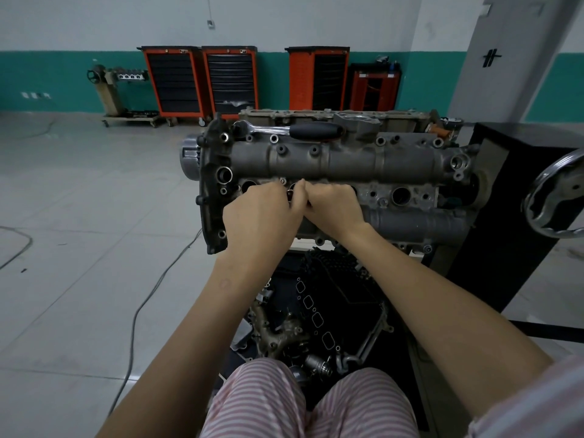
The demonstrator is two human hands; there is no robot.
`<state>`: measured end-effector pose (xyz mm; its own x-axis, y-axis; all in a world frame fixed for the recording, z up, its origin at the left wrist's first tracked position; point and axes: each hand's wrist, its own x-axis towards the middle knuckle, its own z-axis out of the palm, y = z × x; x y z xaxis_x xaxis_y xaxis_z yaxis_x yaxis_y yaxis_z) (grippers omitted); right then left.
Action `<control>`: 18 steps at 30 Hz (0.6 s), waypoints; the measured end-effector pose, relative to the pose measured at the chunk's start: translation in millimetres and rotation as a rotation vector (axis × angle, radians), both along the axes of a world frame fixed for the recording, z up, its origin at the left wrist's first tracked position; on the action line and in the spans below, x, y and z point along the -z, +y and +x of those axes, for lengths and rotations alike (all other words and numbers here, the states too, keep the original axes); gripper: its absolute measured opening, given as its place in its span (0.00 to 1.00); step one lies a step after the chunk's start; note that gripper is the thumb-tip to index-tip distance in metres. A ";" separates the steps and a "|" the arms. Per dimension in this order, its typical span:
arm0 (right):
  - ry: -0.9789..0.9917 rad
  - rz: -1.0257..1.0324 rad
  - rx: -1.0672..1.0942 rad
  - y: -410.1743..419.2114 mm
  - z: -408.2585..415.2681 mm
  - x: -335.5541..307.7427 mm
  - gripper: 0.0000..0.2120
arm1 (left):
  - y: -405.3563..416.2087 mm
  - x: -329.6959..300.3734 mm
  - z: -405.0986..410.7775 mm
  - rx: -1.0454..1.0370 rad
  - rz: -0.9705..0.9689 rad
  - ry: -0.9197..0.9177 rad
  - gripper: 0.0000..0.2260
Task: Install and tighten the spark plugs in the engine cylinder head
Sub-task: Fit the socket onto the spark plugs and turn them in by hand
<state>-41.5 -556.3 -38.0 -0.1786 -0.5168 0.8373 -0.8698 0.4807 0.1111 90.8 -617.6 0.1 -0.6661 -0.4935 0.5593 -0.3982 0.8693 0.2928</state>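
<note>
The grey engine cylinder head [347, 159] sits on a stand in front of me, with a row of round spark plug wells along its middle. Both hands meet over the second well from the left. My left hand [262, 213] has its fingers curled around a small dark metal part [290, 195] at that well. My right hand [333, 205] is curled beside it, thumb touching the left fingers; what it holds is hidden. The far-left well [248, 186] and a right well [400, 196] show as open holes. A chrome ratchet with a black handle [303, 130] lies on top of the head.
A chrome handwheel [556, 197] juts from the black stand [505, 216] at the right. Loose engine parts and gaskets [316, 314] lie in a tray below the head. A cable [148, 298] runs across the tiled floor at left. Orange tool cabinets [202, 80] line the far wall.
</note>
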 end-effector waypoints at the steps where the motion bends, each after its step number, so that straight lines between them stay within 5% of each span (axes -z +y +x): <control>1: -0.023 -0.004 0.008 -0.5 1.2 -0.9 0.13 | 0.3 -0.5 -0.1 -0.012 -0.023 0.002 0.20; 6: -0.151 0.106 0.072 -2.4 -1.1 -1.0 0.11 | -0.9 -1.9 4.6 0.072 -0.120 0.051 0.10; 13: -0.127 0.220 0.153 -4.2 -4.2 -0.5 0.13 | -1.0 -0.6 5.3 0.041 -0.028 0.016 0.19; 18: -0.051 0.015 0.010 0.4 5.8 -3.5 0.15 | 2.7 0.0 0.3 -0.027 -0.058 -0.022 0.21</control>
